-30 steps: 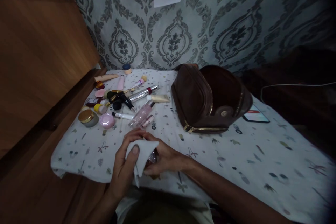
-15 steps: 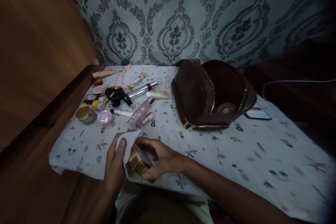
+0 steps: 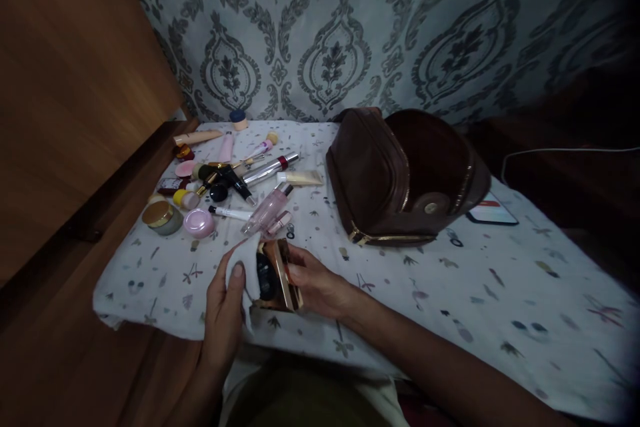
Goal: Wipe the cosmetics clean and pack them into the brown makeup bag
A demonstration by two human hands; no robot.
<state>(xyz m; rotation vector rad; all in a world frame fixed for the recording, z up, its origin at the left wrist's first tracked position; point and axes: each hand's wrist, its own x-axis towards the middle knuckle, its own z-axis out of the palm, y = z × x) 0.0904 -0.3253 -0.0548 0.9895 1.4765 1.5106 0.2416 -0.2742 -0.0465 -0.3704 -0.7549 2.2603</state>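
Here, in the head view, the left hand [image 3: 225, 297] pinches a white cloth [image 3: 247, 260] under its thumb. At the cloth's three o'clock, the right hand [image 3: 316, 280], fingers curled, grips a gold-and-black container [image 3: 283, 277], probably cosmetic; a brown bag [image 3: 373, 173] sits at two o'clock.

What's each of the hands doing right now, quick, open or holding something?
Left hand: closed, holding a white cloth.
Right hand: closed, holding a shiny gold object.
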